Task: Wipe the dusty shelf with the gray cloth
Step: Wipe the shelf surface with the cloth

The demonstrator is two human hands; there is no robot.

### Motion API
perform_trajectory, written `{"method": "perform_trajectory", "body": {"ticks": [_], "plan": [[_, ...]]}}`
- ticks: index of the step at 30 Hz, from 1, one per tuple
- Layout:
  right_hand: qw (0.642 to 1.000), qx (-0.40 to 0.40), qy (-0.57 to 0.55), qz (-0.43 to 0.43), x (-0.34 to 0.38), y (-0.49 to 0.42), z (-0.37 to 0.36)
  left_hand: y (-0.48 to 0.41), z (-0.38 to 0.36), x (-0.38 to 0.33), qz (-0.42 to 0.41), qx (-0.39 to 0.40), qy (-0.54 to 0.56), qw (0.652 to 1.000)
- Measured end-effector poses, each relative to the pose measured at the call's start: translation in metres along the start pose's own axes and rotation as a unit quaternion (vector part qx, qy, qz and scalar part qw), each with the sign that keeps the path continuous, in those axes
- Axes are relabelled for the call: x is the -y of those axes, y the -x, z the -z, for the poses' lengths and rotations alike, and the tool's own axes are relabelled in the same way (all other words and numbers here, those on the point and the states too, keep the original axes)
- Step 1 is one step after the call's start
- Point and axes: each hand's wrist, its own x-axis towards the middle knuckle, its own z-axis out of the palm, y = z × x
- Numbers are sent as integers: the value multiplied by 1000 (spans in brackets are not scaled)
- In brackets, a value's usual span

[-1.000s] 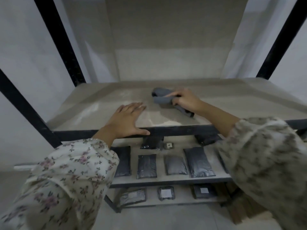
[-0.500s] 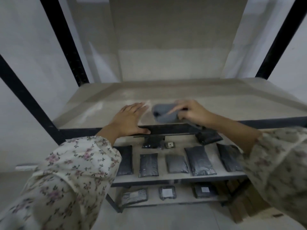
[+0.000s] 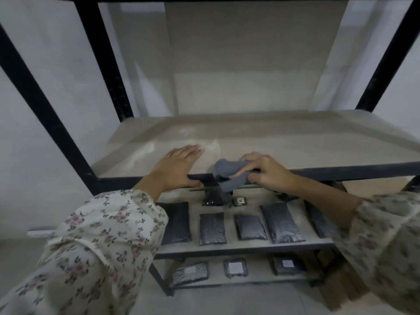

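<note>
The dusty shelf (image 3: pixel 284 142) is a pale beige board in a black metal rack, with whitish dust smears near its front left. My right hand (image 3: pixel 264 171) grips the bunched gray cloth (image 3: pixel 227 175) at the shelf's front edge, and part of the cloth hangs down over the black front rail. My left hand (image 3: pixel 178 165) lies flat on the shelf just left of the cloth, fingers straight, thumb hooked over the rail.
Black uprights (image 3: pixel 106 60) stand at the rack's corners. The lower shelf (image 3: pixel 247 245) carries several dark flat packets and a small tag marked A (image 3: pixel 241 201). A bottom shelf holds three more labelled packets. Pale walls surround the rack.
My right hand has dragged the cloth from mid-shelf back to the front edge, where it now hangs over the rail. My left hand has stayed flat in place.
</note>
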Motion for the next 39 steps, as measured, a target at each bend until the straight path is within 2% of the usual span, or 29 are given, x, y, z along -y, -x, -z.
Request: {"method": "perform_trajectory", "body": {"ticks": [2,5,7,10,11,13,16,18,19,24,27,30,32,35,39], "plan": [[997,-25,-71,-24,5,-9,8,7,-2,14,-10,8,-3,1000],[978,-145,-80,-125,-4,-48,21,9,2,28,-11,16,32,999],[971,-140,29,-191,-13,-73,16,11,6,32,6,16,80,997],[924,-135,234,-272,-3,-85,-15,12,7,35,13,12,121,993],[916,-141,257,-273,8,-86,-28,10,7,37,16,9,125,992],[924,-141,263,-239,29,-86,-48,3,5,45,27,6,119,993],[954,-140,183,-190,37,-87,-51,-6,5,57,45,9,109,993],[957,-163,100,-218,27,-100,-33,-7,5,68,47,5,112,993],[951,-175,93,-236,17,-112,-23,-6,6,73,47,2,113,992],[927,-121,139,-327,-15,-151,-10,-7,2,83,50,10,108,993],[932,-119,213,-267,-12,-152,-30,-11,1,84,49,15,107,993],[958,-133,191,-169,-4,-147,-38,-17,0,85,53,15,103,993],[974,-122,126,-142,-7,-151,-33,-18,0,86,56,12,100,993],[975,-105,36,-194,-23,-178,-13,-17,-2,88,51,2,103,993],[964,-95,64,-242,-51,-219,-4,-15,-3,86,58,-2,111,992]]}}
